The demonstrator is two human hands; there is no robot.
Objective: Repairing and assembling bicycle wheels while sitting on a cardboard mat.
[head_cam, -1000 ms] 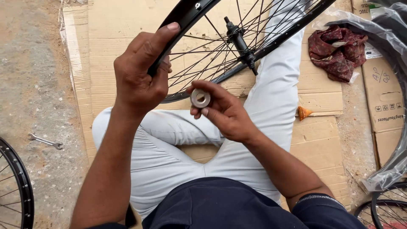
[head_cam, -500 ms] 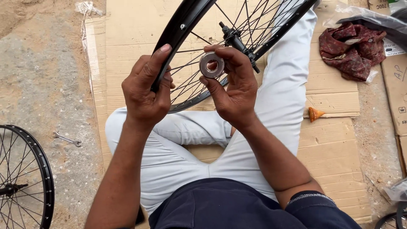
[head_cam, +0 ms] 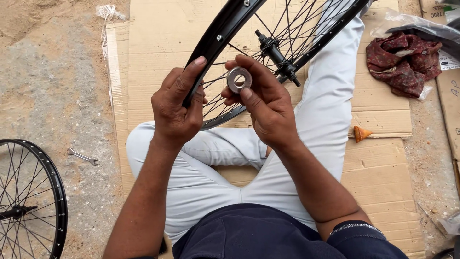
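Observation:
I sit cross-legged on flattened cardboard [head_cam: 383,168] with a black spoked bicycle wheel [head_cam: 230,26] over my lap. My left hand [head_cam: 177,108] grips the wheel's black rim, thumb on the outer edge. My right hand [head_cam: 261,103] pinches a small silver metal ring [head_cam: 239,79] between thumb and fingers, held up in front of the spokes. The wheel's black hub and axle [head_cam: 278,57] sit just right of the ring, apart from it.
A second black spoked wheel [head_cam: 28,196] lies on the sandy ground at lower left. A small silver spanner [head_cam: 82,156] lies near it. A dark red rag [head_cam: 402,62] rests on the cardboard at upper right, with a small orange scrap [head_cam: 360,133] below it.
My right hand has lifted the ring from near my lap up beside the rim, then slightly lower again. My left hand keeps its hold on the rim. The view has shifted.

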